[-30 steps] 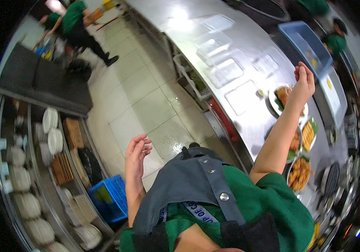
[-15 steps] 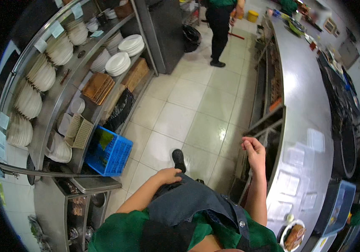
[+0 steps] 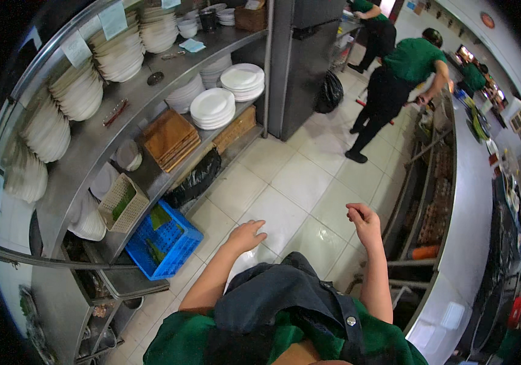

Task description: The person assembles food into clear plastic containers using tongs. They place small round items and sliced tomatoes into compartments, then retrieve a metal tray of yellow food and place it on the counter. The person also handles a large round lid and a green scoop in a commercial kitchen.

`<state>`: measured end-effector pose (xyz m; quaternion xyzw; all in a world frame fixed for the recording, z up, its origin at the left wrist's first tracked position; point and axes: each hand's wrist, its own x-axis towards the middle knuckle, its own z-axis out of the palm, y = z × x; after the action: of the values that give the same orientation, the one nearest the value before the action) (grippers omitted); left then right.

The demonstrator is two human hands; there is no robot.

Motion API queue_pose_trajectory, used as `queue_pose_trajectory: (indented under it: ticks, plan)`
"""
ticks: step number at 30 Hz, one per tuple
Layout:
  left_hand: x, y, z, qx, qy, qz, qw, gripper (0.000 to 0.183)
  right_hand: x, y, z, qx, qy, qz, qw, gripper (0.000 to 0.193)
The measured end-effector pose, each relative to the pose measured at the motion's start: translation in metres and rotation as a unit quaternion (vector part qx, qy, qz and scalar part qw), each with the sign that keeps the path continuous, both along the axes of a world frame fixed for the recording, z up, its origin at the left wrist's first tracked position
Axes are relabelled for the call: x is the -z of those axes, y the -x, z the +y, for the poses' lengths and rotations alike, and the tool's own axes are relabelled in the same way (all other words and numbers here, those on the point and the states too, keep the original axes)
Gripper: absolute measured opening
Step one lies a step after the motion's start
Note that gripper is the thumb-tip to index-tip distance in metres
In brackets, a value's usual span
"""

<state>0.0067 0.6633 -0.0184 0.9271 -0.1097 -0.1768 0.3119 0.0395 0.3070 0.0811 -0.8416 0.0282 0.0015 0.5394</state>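
Note:
My left hand hangs over the tiled floor in front of my apron, its fingers apart and holding nothing. To the right, my right hand is raised, its fingers loosely curled in with nothing visible in them. Neither hand touches anything. Nearest my left hand is a blue plastic crate with green leaves inside, by the left shelving. A beige basket, also with some green leaf, sits on the shelf edge above it. The long metal counter runs past my right hand.
Shelves on the left hold stacked plates, bowls and wooden boards. A person in green bends over in the aisle, holding a red-ended tool. A black bag stands by the dark cabinet.
I have moved forward along the aisle, so the shelves and the person look nearer. My left hand has come away from my apron. The food plate on the counter has left the view.

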Motion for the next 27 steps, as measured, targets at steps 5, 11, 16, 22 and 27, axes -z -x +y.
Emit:
queue_pose_trajectory:
  ticks: [5, 11, 16, 22, 27]
  plan:
    - [0.001, -0.072, -0.008, -0.007, -0.009, 0.04, 0.999, 0.052, 0.007, -0.112, -0.01, -0.002, -0.048, 0.018, 0.999, 0.02]
    - [0.002, -0.129, 0.01, -0.106, -0.082, 0.098, 0.986, 0.056, 0.003, -0.28, -0.005, -0.062, -0.133, 0.028, 0.989, 0.023]
    - [0.0, -0.17, 0.027, -0.231, -0.089, 0.106, 0.963, 0.053, -0.009, -0.427, 0.024, -0.146, -0.054, -0.029, 0.987, 0.022]
    - [0.024, -0.219, 0.03, -0.276, -0.068, 0.195, 0.939, 0.056, -0.013, -0.61, 0.103, -0.2, -0.068, -0.118, 0.97, 0.022]
    - [0.053, -0.295, 0.048, -0.26, -0.046, 0.226, 0.938, 0.058, -0.027, -0.733, 0.141, -0.095, 0.106, -0.214, 0.966, 0.03]
